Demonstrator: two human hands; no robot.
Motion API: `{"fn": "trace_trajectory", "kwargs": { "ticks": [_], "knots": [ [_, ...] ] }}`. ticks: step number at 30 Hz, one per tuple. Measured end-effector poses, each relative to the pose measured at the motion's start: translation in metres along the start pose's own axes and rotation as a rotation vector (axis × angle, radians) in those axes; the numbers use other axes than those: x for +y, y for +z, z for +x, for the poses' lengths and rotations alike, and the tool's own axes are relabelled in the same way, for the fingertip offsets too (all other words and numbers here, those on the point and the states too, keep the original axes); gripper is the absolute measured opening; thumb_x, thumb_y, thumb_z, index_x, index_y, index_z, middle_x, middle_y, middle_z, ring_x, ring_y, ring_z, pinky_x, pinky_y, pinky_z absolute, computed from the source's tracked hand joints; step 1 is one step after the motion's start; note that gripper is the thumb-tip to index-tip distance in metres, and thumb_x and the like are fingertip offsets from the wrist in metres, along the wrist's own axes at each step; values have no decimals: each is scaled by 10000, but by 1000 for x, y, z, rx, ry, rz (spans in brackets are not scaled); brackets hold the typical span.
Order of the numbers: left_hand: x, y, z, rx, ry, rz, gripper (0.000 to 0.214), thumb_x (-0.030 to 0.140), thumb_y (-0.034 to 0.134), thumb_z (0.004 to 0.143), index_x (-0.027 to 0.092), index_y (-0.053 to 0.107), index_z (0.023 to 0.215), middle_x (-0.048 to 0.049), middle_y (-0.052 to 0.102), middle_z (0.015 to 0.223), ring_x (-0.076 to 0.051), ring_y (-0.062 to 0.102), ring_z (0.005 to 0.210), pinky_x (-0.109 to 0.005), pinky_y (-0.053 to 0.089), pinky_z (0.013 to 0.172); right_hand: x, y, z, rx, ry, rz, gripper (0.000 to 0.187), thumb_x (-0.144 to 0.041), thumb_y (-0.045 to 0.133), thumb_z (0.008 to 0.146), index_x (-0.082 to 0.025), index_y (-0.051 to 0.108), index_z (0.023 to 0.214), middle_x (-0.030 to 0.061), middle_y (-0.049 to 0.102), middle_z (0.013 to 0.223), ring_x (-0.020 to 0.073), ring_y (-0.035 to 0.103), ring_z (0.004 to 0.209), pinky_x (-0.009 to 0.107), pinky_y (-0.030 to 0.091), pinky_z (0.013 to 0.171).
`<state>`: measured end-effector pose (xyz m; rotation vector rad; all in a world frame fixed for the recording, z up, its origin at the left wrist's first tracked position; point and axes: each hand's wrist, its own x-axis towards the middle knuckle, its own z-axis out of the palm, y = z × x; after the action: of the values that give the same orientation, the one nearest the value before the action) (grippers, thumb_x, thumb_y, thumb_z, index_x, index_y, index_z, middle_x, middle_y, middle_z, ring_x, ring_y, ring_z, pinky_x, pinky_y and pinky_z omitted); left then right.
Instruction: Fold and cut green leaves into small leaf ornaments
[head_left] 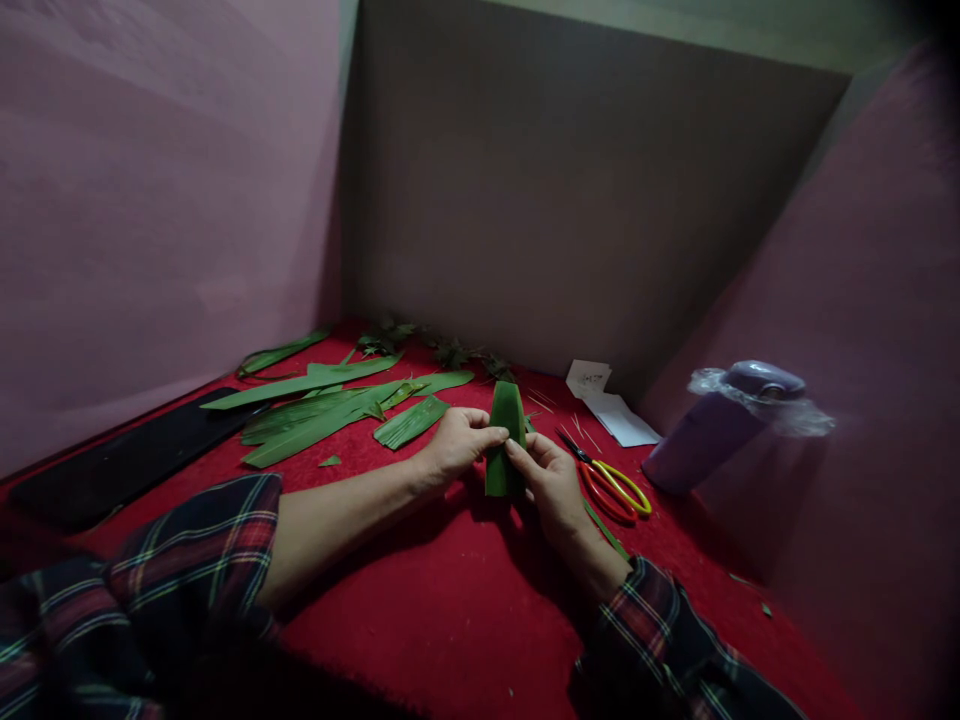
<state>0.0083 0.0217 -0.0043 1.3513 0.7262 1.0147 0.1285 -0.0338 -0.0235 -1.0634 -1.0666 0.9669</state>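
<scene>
A piece of green leaf (507, 408) stands roughly upright above the red cloth, pinched from both sides. On its left edge, my left hand (459, 446) is closed with the thumb pressed against the leaf. From the right, my right hand (550, 480) grips the same piece, thumb on its near face. The fingers behind the leaf are partly hidden. Just right of my right hand lie scissors (611, 488) with one red and one yellow handle. A short cut leaf piece (411, 422) rests left of my left hand.
Long green leaves (322, 430) lie spread at the left, beside a dark flat slab (127, 460). Small leafy sprigs (454, 352) line the back. White papers (621, 418) and thin sticks (576, 428) are at the right, near a purple container (701, 440) with plastic wrap. Walls surround the red cloth (420, 610).
</scene>
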Motion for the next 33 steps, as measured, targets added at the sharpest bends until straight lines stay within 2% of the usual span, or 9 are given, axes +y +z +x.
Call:
{"fn": "trace_trajectory", "kwargs": {
  "ticks": [15, 24, 33],
  "knots": [
    [-7, -4, 2, -73, -65, -60, 258, 351, 684, 600, 119, 585, 655, 12, 533, 540, -77, 473, 466, -205, 345, 470, -3, 0, -2, 3, -17, -22, 239, -360, 696, 655, -158, 569, 675, -44, 534, 581, 77, 434, 487, 187, 327, 430],
    [-4, -4, 1, -65, -73, -70, 245, 341, 691, 586, 127, 573, 606, 24, 526, 513, -74, 469, 458, -207, 343, 474, 1, -3, 0, -14, -5, -5, 256, -373, 700, 649, -158, 571, 701, -24, 561, 621, 94, 465, 520, 205, 378, 465],
    [-2, -3, 1, -69, -62, -72, 236, 331, 695, 579, 116, 606, 615, 14, 538, 526, -76, 466, 481, -214, 349, 495, 1, -3, 0, -24, -19, -13, 235, -358, 698, 658, -161, 573, 690, -32, 553, 605, 91, 455, 521, 202, 370, 471]
  ]
}}
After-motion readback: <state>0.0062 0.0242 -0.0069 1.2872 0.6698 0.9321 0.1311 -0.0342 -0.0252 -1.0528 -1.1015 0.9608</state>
